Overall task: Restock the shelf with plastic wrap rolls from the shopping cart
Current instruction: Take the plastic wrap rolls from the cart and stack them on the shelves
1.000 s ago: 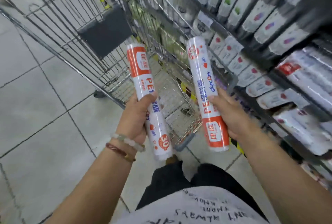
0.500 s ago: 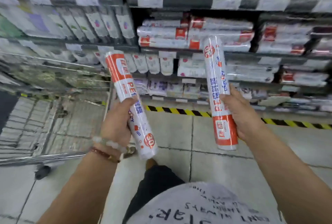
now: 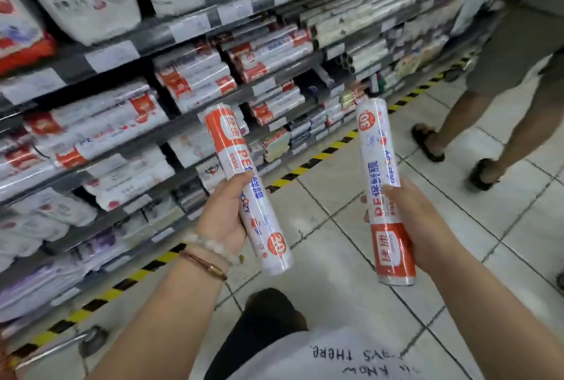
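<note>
Head view showed both hands curled around plastic wrap. Left hand [image 3: 224, 216] gripped the left roll [image 3: 247, 190] near its middle, orange end tilted up toward the shelf [image 3: 189, 126]. Right hand [image 3: 418, 221] clasped the right roll [image 3: 386, 193] nearly upright, orange end down. Both rolls were held apart, above the tiled floor [image 3: 335, 257], near the stocked shelf.

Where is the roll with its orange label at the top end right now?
In the head view, that roll is left of centre, gripped by the left hand, in front of the shelves.
</note>
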